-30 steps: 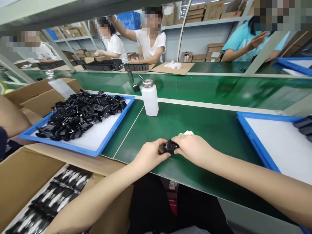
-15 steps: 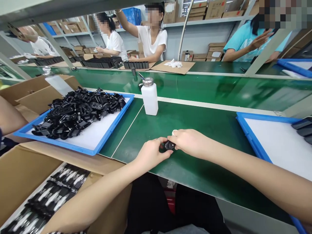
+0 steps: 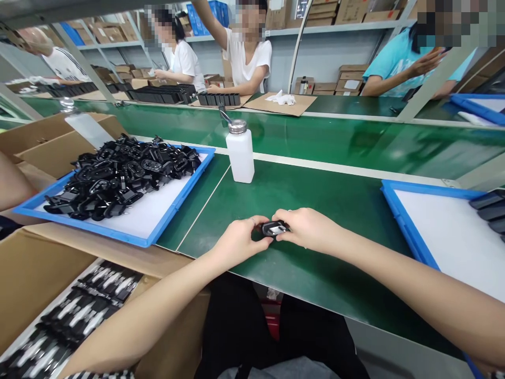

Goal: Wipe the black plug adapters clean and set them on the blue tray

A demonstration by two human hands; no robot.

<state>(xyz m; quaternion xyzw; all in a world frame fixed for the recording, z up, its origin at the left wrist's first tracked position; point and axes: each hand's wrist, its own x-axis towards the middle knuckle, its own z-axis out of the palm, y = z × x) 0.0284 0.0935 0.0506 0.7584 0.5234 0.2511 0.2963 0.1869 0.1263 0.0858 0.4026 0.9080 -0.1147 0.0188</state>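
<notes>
1. Fingers [image 3: 263,245] of the left hand [image 3: 235,237] are nearly closed, pinching one end of a glossy black piece [image 3: 275,228]; the right hand [image 3: 305,226] pinches the other end likewise. Uneven pressure could make it slip.
2. Both hands hold the piece over the green table [image 3: 335,202], near the front edge; if dropped, it could bounce lapward.
3. Beyond stands an upright white bottle [image 3: 240,155], which a hasty forward reach could topple.
4. Farther left, heaped black parts [image 3: 118,176] could slide if the blue tray [image 3: 158,236] were bumped.
</notes>
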